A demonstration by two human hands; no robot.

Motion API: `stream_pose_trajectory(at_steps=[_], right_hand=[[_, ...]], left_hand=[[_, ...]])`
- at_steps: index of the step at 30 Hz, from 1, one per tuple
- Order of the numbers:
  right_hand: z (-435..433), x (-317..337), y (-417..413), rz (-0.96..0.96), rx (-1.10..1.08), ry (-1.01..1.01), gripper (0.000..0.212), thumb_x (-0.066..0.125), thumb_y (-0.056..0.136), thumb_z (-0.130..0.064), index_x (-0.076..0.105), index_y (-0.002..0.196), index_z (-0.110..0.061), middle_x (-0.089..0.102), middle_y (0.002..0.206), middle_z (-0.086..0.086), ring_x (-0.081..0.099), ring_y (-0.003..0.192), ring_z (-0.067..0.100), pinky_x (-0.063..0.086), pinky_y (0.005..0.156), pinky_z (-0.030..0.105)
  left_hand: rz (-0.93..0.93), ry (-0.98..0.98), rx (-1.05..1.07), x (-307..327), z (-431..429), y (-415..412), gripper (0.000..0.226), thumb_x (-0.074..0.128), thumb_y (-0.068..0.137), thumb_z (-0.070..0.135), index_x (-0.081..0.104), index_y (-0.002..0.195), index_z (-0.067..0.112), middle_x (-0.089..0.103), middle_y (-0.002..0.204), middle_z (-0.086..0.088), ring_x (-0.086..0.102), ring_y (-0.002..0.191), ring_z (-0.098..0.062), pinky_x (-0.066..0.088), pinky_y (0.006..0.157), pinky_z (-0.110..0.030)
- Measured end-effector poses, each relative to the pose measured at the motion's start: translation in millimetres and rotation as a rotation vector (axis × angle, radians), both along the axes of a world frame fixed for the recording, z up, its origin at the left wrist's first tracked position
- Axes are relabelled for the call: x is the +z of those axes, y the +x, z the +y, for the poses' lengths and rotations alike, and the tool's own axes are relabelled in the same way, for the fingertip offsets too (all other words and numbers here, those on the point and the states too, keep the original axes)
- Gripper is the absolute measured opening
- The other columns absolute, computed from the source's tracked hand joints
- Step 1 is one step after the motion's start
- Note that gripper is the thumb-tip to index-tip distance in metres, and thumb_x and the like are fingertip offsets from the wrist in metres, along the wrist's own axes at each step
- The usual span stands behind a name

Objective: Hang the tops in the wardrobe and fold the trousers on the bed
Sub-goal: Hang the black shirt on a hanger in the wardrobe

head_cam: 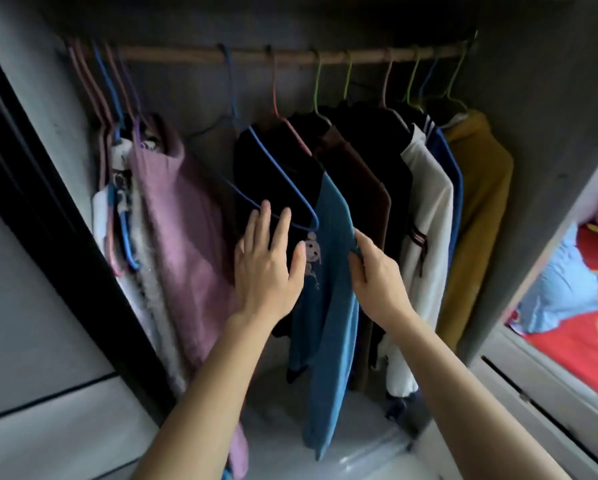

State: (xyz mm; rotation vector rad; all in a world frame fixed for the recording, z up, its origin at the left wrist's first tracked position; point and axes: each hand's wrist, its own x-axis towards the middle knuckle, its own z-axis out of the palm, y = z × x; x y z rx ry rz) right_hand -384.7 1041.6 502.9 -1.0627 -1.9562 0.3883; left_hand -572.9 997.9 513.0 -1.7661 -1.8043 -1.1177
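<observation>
A blue and black top (pixel 328 271) with a small animal print hangs on a blue hanger (pixel 283 174) from the wooden rail (pixel 186 56) in the wardrobe. My left hand (pixel 268 268) lies flat with straight fingers against the black part of the top, just below the hanger's lower bar. My right hand (pixel 375 275) pinches the blue fabric at the top's right edge. No trousers are in view.
A pink top (pixel 183 237) and several patterned ones hang at the left; brown (pixel 356 202), white (pixel 425 220) and mustard (pixel 481 209) tops hang at the right. The dark wardrobe door frame (pixel 58 237) stands left. The bed (pixel 588 320) with a red sheet shows at far right.
</observation>
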Motion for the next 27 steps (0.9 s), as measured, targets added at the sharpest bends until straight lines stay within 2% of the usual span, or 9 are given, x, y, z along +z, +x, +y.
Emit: stream_pose_trajectory(at_steps=[4, 6, 9, 14, 18, 22, 24, 27], right_hand=[[-44.9, -64.5, 41.2, -0.133, -0.184, -0.08, 0.045, 0.043, 0.106, -0.029, 0.04, 0.15, -0.023, 0.055, 0.143, 0.001, 0.057, 0.123, 0.02, 0.053, 0.091, 0.037], [-69.1, -86.8, 66.9, -0.214, -0.277, -0.09, 0.047, 0.045, 0.105, -0.03, 0.043, 0.149, -0.017, 0.052, 0.146, 0.005, 0.051, 0.132, 0.024, 0.047, 0.102, 0.038], [-99.1, -108.4, 119.5, -0.345, -0.396, -0.095, 0.051, 0.048, 0.104, -0.031, 0.042, 0.151, -0.013, 0.044, 0.154, 0.01, 0.035, 0.145, 0.031, 0.032, 0.118, 0.044], [-125.4, -120.8, 233.5, -0.316, -0.583, -0.106, 0.06, 0.051, 0.101, -0.041, 0.037, 0.154, -0.016, 0.03, 0.16, 0.016, 0.018, 0.152, 0.035, 0.021, 0.122, 0.051], [-148.8, -132.1, 345.9, -0.298, -0.713, -0.16, 0.073, 0.052, 0.098, -0.049, 0.024, 0.158, -0.019, 0.018, 0.165, 0.015, 0.009, 0.153, 0.034, 0.016, 0.123, 0.051], [-185.8, -146.8, 473.8, -0.312, -0.852, -0.236, 0.092, 0.061, 0.089, -0.055, 0.011, 0.16, -0.024, 0.009, 0.167, 0.013, 0.005, 0.154, 0.033, 0.013, 0.124, 0.049], [-203.4, -152.6, 532.7, -0.319, -0.928, -0.287, 0.094, 0.062, 0.087, -0.055, 0.011, 0.16, -0.024, 0.008, 0.167, 0.013, 0.005, 0.154, 0.034, 0.013, 0.124, 0.049], [-225.2, -163.9, 609.9, -0.316, -1.006, -0.384, 0.093, 0.064, 0.088, -0.052, 0.013, 0.16, -0.023, 0.01, 0.166, 0.014, 0.006, 0.153, 0.036, 0.013, 0.124, 0.049]], left_hand=[[-0.153, -0.199, 0.003, -78.6, -39.2, 38.0, 0.059, 0.04, 0.099, 0.045, 0.032, 0.152, 0.021, 0.019, 0.162, -0.009, 0.016, 0.149, -0.027, 0.033, 0.112, -0.051], [-0.186, -0.291, -0.001, -104.8, -52.2, 62.2, 0.059, 0.038, 0.098, 0.047, 0.033, 0.151, 0.021, 0.022, 0.162, -0.009, 0.017, 0.149, -0.028, 0.032, 0.111, -0.053], [-0.159, -0.399, -0.042, -126.7, -63.2, 103.5, 0.061, 0.036, 0.099, 0.049, 0.03, 0.152, 0.019, 0.02, 0.162, -0.01, 0.017, 0.149, -0.029, 0.03, 0.112, -0.053], [-0.086, -0.418, -0.152, -129.8, -63.6, 192.6, 0.065, 0.036, 0.098, 0.052, 0.026, 0.155, 0.022, 0.015, 0.164, -0.006, 0.011, 0.151, -0.027, 0.025, 0.114, -0.053], [-0.017, -0.421, -0.257, -129.3, -58.7, 309.1, 0.068, 0.036, 0.094, 0.054, 0.033, 0.152, 0.019, 0.022, 0.162, -0.01, 0.018, 0.149, -0.031, 0.029, 0.112, -0.054], [0.033, -0.444, -0.45, -134.3, -57.7, 457.3, 0.069, 0.04, 0.092, 0.052, 0.032, 0.153, 0.02, 0.02, 0.162, -0.013, 0.019, 0.148, -0.035, 0.029, 0.111, -0.059], [0.077, -0.472, -0.549, -137.9, -57.8, 527.2, 0.071, 0.044, 0.092, 0.051, 0.029, 0.154, 0.022, 0.016, 0.163, -0.012, 0.016, 0.149, -0.034, 0.025, 0.113, -0.058], [0.144, -0.55, -0.656, -148.0, -59.7, 616.0, 0.071, 0.035, 0.093, 0.056, 0.021, 0.156, 0.026, 0.004, 0.165, -0.009, 0.004, 0.151, -0.029, 0.016, 0.117, -0.055]])
